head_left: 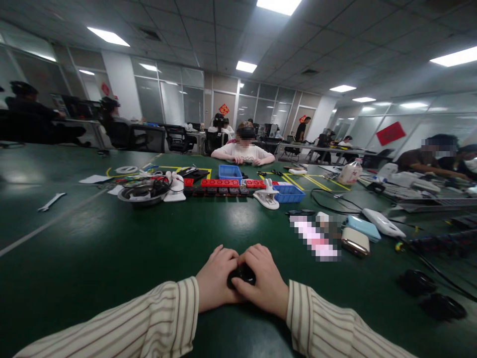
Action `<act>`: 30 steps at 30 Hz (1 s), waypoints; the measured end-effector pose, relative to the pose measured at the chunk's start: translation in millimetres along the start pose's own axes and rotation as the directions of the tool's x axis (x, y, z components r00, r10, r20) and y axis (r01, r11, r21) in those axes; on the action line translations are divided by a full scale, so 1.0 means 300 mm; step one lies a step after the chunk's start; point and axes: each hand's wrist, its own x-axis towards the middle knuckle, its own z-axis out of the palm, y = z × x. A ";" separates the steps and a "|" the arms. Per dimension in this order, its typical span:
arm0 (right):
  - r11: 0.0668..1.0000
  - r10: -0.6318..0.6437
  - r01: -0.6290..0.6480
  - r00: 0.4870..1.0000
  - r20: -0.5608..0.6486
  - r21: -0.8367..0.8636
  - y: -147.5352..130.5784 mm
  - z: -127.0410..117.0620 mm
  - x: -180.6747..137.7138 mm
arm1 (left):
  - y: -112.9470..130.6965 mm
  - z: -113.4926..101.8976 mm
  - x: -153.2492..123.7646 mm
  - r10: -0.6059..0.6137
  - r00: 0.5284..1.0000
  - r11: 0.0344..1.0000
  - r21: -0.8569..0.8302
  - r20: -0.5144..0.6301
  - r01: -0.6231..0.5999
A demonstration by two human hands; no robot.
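A small, glossy, rounded black object (241, 274) rests on or just above the green table in front of me, mostly covered by my hands. My left hand (219, 276) is curled around its left side. From the right, my right hand (264, 278) closes over it, with the thumb lying across its near face. The fingers of both hands meet at the top of the object. Its exact kind is hidden by my grip.
The green table (112, 258) holds a wrench (51, 202), a metal bowl (143, 201) with cables, red blocks (219, 183), blue bins (288, 194) and a white clip (267, 195). A cream case (355, 241) lies to the right. A person (242, 149) sits opposite.
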 end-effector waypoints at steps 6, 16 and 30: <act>0.981 -0.185 0.181 0.981 0.055 0.065 -0.005 -0.025 -0.003 | -0.027 0.009 0.005 0.026 1.000 0.999 -0.023 0.013 -0.026; 0.975 -0.183 0.186 0.982 -0.036 0.119 -0.011 -0.045 -0.009 | -0.009 -0.006 0.007 0.026 0.999 0.999 -0.042 0.031 -0.025; 0.997 0.026 -0.028 0.999 0.029 0.070 -0.025 -0.008 -0.012 | -0.026 0.011 0.002 0.037 0.999 0.999 -0.025 -0.004 -0.037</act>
